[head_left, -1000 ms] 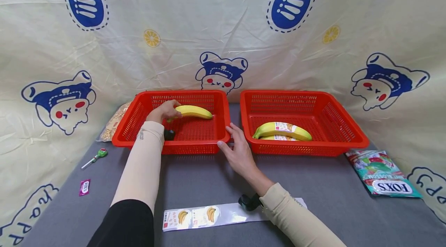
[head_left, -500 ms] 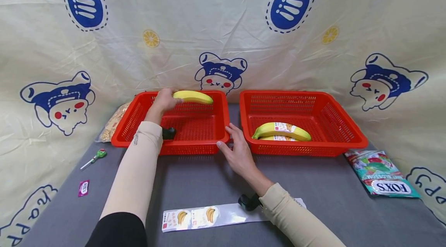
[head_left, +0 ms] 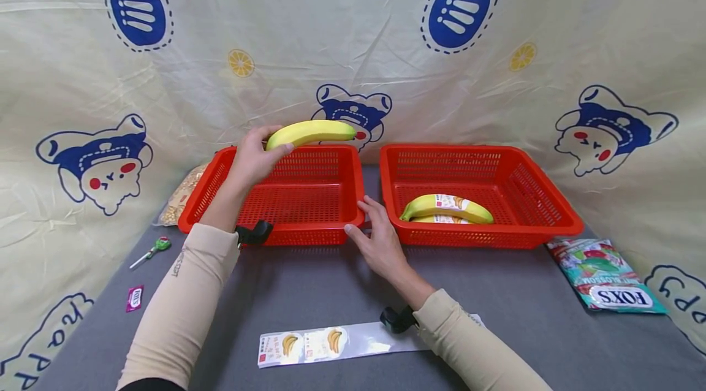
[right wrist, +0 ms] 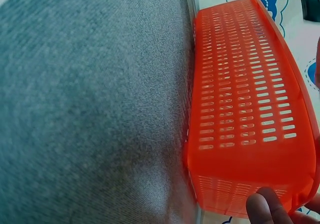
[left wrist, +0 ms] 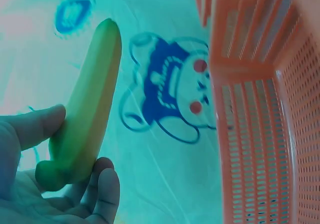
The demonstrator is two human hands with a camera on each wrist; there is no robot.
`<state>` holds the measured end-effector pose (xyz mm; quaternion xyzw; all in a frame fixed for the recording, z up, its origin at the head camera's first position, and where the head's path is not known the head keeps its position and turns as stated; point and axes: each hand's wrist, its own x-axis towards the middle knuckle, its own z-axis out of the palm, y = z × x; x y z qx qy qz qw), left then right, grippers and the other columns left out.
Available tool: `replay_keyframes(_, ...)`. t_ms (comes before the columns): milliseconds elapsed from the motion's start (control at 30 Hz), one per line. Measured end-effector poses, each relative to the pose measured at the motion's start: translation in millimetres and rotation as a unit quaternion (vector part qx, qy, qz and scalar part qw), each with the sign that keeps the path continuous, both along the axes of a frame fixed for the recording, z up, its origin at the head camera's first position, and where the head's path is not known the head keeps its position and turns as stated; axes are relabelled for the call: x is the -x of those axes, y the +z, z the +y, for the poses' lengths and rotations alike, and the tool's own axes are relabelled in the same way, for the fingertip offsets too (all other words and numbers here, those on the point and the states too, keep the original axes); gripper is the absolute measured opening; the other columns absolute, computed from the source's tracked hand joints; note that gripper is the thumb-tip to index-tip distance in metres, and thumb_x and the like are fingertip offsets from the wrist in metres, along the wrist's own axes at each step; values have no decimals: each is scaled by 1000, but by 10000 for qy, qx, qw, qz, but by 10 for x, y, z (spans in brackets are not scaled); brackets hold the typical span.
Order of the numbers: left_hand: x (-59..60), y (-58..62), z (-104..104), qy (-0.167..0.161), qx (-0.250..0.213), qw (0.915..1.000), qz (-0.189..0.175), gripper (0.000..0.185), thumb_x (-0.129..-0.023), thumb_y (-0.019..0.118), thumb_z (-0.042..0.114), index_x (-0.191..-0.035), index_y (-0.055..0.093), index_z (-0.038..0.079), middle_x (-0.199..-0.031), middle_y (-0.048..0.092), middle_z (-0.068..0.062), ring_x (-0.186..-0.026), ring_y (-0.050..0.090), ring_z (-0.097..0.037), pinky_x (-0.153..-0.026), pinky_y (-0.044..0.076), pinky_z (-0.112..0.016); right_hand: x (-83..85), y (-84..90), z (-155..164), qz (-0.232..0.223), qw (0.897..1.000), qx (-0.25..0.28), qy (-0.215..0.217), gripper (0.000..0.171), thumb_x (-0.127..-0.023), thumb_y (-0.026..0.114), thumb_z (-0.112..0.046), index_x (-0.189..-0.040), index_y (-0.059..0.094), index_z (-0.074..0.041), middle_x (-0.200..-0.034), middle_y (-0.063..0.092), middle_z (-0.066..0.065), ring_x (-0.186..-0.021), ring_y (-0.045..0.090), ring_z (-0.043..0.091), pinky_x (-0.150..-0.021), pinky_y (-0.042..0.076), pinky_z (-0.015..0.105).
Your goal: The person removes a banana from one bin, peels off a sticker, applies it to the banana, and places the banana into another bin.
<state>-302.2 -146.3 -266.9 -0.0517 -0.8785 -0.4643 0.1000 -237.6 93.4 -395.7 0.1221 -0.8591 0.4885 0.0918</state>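
Note:
My left hand (head_left: pixel 255 155) holds a yellow banana (head_left: pixel 311 132) by its stem end, above the back rim of the left red basket (head_left: pixel 309 233). In the left wrist view the thumb lies on one side of the banana (left wrist: pixel 87 104) and the fingers are behind and below it. No label shows on this banana. My right hand (head_left: pixel 380 244) touches the front right corner of the left basket, its thumb at the front rim and its fingers along the right side. Bananas with labels (head_left: pixel 447 207) lie in the right red basket (head_left: pixel 485 236), one partly hidden behind its front wall.
A sheet of banana stickers (head_left: pixel 325 344) lies on the grey table (head_left: pixel 309 293), partly under the right forearm. A lollipop (head_left: pixel 160 244) and a small pink packet (head_left: pixel 135 298) lie at left. A bag (head_left: pixel 184 192) stands behind the left basket; a FOX'S candy bag (head_left: pixel 607 274) is at right.
My left hand has lifted the banana up out of the left basket, toward its back rim and above it. The right hand stays at the basket's corner.

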Motion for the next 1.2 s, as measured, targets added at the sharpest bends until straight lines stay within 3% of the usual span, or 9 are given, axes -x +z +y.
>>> replay_keyframes(300,-681,-129,-89,-2,-478,9985,259,51,-89,63,25,-137,47,12,-125,48,-12,-106,46,-23,-85,44,-27,8,20,15,11,10000,-69,52,63,-84,70,-25,-139,43,-10,-151,33,4,-122,48,25,-93,49,41)
replay_keyframes(567,-1258,-471,-209,-153,-479,9987,97,52,-88,65,27,-137,47,17,-124,50,-6,-104,45,-18,-78,46,-16,17,31,24,-33,9999,-65,100,61,-84,70,-24,-138,45,-12,-150,34,2,-113,53,22,-89,52,37)
replay_keyframes(733,-1531,-698,-295,-429,-471,9979,-146,52,-87,66,24,-136,47,18,-123,49,-4,-107,45,-20,-81,47,-14,28,51,34,27,9999,-103,107,60,-84,70,-24,-137,45,-12,-150,35,4,-108,54,23,-87,52,38)
replay_keyframes(900,-1618,-951,-342,-435,-257,9958,-762,50,-85,69,23,-132,52,16,-114,52,-6,-98,47,-20,-75,47,-21,37,52,56,4,9999,-127,63,61,-84,70,-25,-137,45,-11,-150,34,4,-111,53,25,-91,50,42)
replay_keyframes(1067,-1563,-1216,-277,-208,75,9904,-1365,48,-83,70,20,-129,56,13,-112,55,-8,-93,48,-18,-74,42,-25,32,51,57,-148,9997,-180,54,61,-84,70,-25,-138,45,-12,-151,33,4,-116,52,27,-93,49,42)
replay_keyframes(1200,-1523,-1354,-119,-102,126,9883,-1516,45,-80,71,15,-124,60,12,-114,59,-8,-94,51,-17,-78,41,-28,20,52,49,-182,9996,-210,97,60,-85,69,-26,-138,45,-13,-151,33,3,-114,52,25,-93,49,40)
